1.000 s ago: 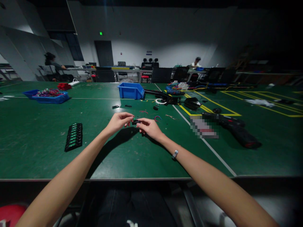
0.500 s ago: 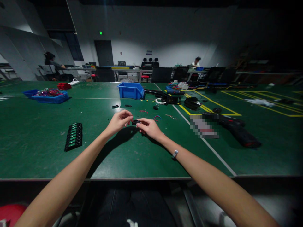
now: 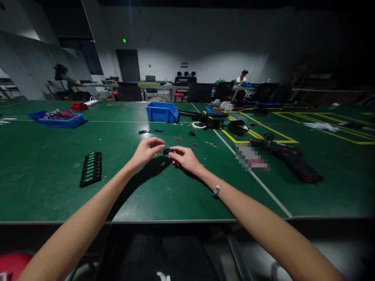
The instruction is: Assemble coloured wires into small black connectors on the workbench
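Small black part is sitting just over the green worktop, and the right hand is pinching it in its grip. The left hand is curling just beside the part's other end; whether that grip is holding anything, I cannot tell. Farther left, a ribbed black-and-green block is lying.

The green table bears a blue bin, a black-and-green ribbed block and a black tool.
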A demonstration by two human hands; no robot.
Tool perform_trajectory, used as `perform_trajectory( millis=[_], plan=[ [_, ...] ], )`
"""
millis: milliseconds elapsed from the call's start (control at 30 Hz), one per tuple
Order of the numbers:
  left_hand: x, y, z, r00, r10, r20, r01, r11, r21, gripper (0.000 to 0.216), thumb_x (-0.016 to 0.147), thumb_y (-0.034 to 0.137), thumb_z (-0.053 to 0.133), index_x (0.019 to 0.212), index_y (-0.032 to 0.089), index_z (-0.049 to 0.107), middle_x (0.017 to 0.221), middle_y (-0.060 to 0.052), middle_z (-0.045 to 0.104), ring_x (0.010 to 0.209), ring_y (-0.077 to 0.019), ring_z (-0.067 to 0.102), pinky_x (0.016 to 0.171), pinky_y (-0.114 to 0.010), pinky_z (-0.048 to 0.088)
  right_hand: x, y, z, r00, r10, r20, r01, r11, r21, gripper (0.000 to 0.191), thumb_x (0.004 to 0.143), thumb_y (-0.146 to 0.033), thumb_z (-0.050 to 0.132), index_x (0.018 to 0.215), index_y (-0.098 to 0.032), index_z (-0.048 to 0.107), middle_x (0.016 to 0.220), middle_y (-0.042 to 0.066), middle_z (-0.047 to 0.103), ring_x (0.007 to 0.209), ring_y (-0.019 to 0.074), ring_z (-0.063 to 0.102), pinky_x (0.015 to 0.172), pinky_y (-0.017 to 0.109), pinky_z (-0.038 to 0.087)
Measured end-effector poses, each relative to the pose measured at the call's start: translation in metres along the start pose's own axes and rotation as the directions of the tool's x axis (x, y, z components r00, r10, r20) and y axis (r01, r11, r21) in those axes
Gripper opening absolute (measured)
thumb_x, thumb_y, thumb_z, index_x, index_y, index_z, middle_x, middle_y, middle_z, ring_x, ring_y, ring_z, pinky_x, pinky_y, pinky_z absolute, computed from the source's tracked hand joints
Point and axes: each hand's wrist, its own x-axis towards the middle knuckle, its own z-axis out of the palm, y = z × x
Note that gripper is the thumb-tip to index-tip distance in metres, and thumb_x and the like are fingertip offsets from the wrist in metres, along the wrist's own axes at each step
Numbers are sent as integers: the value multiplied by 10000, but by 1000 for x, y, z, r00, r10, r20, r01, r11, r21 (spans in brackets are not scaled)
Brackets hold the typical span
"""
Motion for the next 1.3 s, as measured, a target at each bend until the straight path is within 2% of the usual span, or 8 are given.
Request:
perform_trajectory(
  millis=[133, 267, 533, 867, 1300],
  plan=[
    [-1, 4, 2, 998, 53, -27, -50, 993, 103, 311, 832, 430, 700, 954, 149, 752, 854, -65, 727, 720, -158, 617, 653, -263, 472, 0, 0, 0, 1000, 3, 2, -3, 1000, 9, 423, 800, -434, 705, 1093, -129, 692, 683, 17, 647, 518, 117, 543, 458, 235, 411],
    [-2, 3, 6, 994, 101, -35, -96, 987, 126, 281, 844, 412, 688, 918, 151, 759, 888, -72, 730, 807, -182, 643, 741, -285, 487, 0, 0, 0, 1000, -2, 9, 1, 1000, 8, 398, 807, -421, 701, 1077, -129, 695, 677, 12, 636, 522, 116, 543, 458, 231, 414],
    [-5, 4, 12, 990, 142, 1, -140, 980, 142, 245, 865, 383, 665, 908, 164, 766, 910, -76, 714, 866, -194, 645, 763, -289, 475, 0, 1, -1, 997, -51, 51, 51, 999, 6, 370, 832, -421, 674, 1074, -143, 705, 686, 6, 626, 544, 122, 550, 466, 232, 424],
    [-3, 4, 10, 992, 129, 0, -128, 982, 135, 237, 848, 383, 682, 900, 169, 768, 907, -76, 714, 861, -195, 642, 760, -293, 473, 1, 5, -1, 999, -33, 22, 32, 999, 37, 414, 822, -455, 692, 1095, -144, 699, 736, 31, 671, 545, 119, 561, 453, 227, 416],
    [-2, 2, 9, 999, 23, 25, -22, 999, -24, 289, 805, 395, 732, 929, 134, 748, 897, -74, 716, 828, -178, 644, 806, -303, 492, 0, -1, 0, 1000, -19, 2, 19, 995, 94, 418, 789, -451, 723, 1067, -139, 697, 806, 55, 696, 557, 112, 572, 453, 228, 427]
  ],
)
